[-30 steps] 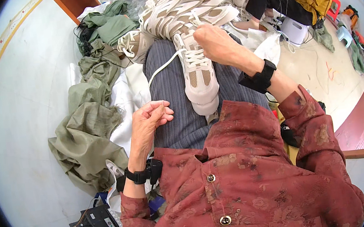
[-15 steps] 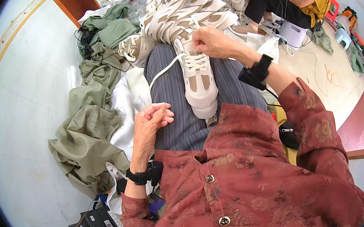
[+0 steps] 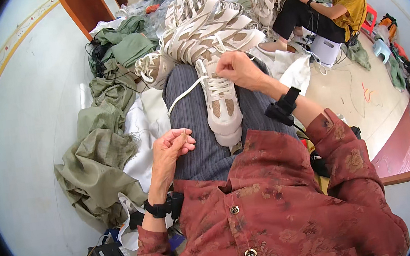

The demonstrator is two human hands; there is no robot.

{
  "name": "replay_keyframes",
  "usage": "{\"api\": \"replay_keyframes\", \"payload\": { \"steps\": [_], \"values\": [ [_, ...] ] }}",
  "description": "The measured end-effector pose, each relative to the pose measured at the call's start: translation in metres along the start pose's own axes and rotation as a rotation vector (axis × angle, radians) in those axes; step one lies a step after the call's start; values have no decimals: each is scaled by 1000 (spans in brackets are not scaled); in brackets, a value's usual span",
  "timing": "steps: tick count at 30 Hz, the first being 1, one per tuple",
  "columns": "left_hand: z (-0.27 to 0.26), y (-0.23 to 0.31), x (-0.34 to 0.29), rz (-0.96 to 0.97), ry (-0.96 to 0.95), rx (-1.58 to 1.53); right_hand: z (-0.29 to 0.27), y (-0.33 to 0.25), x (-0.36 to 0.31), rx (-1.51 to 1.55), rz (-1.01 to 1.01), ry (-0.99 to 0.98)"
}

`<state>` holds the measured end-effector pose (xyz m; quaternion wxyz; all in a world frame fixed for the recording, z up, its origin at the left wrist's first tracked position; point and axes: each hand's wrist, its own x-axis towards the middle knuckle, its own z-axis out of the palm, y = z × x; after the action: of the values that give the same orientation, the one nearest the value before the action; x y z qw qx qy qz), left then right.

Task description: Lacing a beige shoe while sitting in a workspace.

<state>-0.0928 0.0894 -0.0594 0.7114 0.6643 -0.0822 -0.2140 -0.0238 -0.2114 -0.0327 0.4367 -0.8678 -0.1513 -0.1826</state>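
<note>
A beige and tan sneaker [image 3: 224, 118] rests on my lap between my thighs, toe toward me, with a cream shoelace [image 3: 187, 93] threaded across its front. One loose length of lace trails left over my striped trouser leg. My right hand [image 3: 244, 70] is closed in a pinch at the right side of the lacing, on the shoelace; its fingertips partly hide the eyelets. My left hand [image 3: 172, 144] hovers by my left thigh, apart from the shoe, thumb and fingers pressed together. Whatever it may pinch is too small to make out.
Beyond my knees lies a heap of similar shoe uppers [image 3: 209, 31], with another laced shoe [image 3: 154, 68] at its left. Green cloth [image 3: 101, 150] is piled along the left wall. A seated person in yellow [image 3: 347, 3] works at the far right, near a white box [image 3: 325, 49].
The whole view has shifted slightly, so the shoe appears lower. My right hand has come a little nearer me, closer to the lacing. My left hand keeps its pinch by the thigh.
</note>
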Motion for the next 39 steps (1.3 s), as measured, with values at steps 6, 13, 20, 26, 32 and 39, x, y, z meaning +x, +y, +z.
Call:
{"api": "replay_keyframes", "payload": {
  "steps": [6,13,20,26,32,39],
  "values": [
    [-1,-1,-1,-5,10,-9,7,-15,-12,-291,-197,128],
    [-4,-6,-1,11,-1,-24,11,-20,-8,-417,-160,126],
    [1,-2,-2,14,-5,-53,21,-25,-1,-228,-55,214],
    [0,-2,-2,0,19,-26,17,-24,-9,-610,-372,204],
    [5,1,-5,11,39,-10,31,-23,2,-708,-428,56],
    [0,-1,-5,-6,15,-54,30,-37,6,-910,-631,-33]
  ]
}}
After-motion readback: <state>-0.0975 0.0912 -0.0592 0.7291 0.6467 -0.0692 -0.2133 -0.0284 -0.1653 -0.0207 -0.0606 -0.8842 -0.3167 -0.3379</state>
